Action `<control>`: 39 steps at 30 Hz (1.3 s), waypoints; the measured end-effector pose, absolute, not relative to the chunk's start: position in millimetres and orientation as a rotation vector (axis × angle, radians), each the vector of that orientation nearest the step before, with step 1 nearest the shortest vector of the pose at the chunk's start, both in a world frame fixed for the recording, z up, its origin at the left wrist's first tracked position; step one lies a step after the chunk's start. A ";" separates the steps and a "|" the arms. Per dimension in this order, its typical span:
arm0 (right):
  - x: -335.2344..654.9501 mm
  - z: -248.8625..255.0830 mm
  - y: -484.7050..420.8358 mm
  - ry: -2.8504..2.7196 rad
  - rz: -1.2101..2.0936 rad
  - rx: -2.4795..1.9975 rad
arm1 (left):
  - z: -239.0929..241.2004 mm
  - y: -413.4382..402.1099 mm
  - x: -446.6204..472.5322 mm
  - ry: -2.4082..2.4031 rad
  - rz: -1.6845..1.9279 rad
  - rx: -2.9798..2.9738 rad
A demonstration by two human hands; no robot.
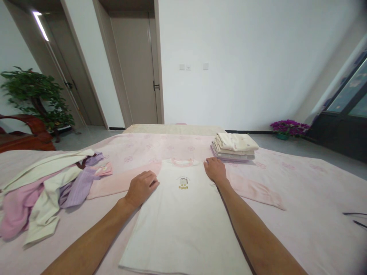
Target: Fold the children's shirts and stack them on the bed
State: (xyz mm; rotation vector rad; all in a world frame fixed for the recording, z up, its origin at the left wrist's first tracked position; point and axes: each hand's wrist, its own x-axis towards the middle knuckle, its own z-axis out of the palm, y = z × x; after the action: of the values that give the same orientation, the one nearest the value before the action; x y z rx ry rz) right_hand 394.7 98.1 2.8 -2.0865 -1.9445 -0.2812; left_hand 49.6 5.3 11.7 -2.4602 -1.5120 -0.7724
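A long-sleeved shirt point(189, 221) lies spread flat, front up, its collar pointing away from me. It has a white body, pink sleeves, a pink-trimmed neckline and a small printed motif on the chest. My left hand point(142, 187) rests where the left sleeve meets the body, with curled fingers closed at the seam. Up at the right shoulder, my right hand point(215, 169) has its fingers bent down and closed on the fabric edge. The fingertips of both hands are partly hidden. My right forearm covers part of the shirt's right side.
A loose heap of clothes point(69, 183) in pink, cream and lilac lies at the left. Beyond my right hand stands a stack of folded clothes point(236, 147). A pink patterned cover point(309, 191) spreads beneath everything. Dark thin cords or stems point(355, 214) show at the right edge.
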 end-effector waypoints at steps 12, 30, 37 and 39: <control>394.9 3.7 97.9 -1.949 -0.254 -2.084 | 7.4 4.7 41.5 -1.512 -0.834 -2.505; 395.0 3.1 97.1 -1.957 -0.273 -2.082 | 2.0 10.3 38.5 -1.335 -0.668 -2.751; 396.1 8.1 94.3 -2.092 -0.185 -2.098 | 11.1 0.6 42.4 -1.221 -0.665 -2.771; 393.9 12.0 89.8 -2.114 -0.150 -2.113 | 21.6 -5.0 50.1 -1.306 -0.577 -2.714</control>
State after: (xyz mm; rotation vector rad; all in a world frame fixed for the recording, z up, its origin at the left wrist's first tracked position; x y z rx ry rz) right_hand 393.9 89.8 12.0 -2.1128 -2.1142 -0.1500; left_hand 50.1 -5.0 21.6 -2.7143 -1.3058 -0.5772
